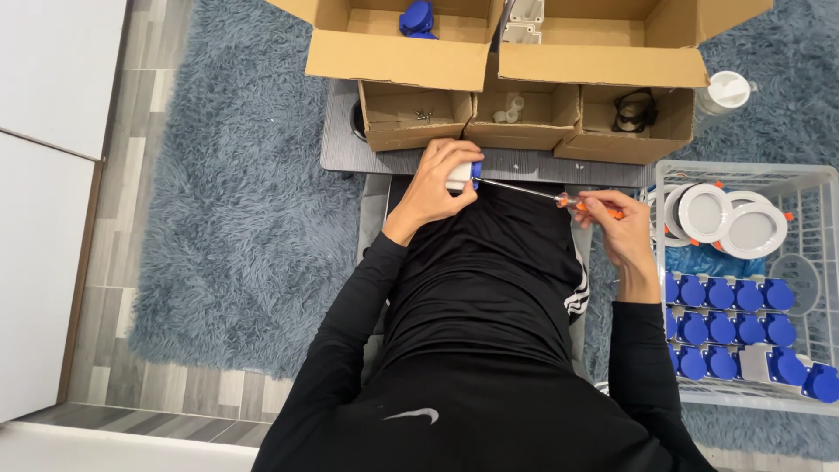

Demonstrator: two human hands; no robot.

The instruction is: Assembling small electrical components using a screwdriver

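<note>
My left hand (437, 182) grips a small white and blue socket part (464, 174) just in front of the low grey table (343, 149). My right hand (614, 224) holds an orange-handled screwdriver (584, 204). Its thin metal shaft runs left and its tip meets the blue side of the part. Both hands hover over my lap, which is clad in black.
Three small open cardboard boxes (516, 112) sit on the table, with two larger boxes (398, 44) behind them. A white wire basket (804, 188) at my right holds round white lamps (704, 212) and several blue socket parts (721, 325). A grey shaggy rug (236, 218) covers the floor.
</note>
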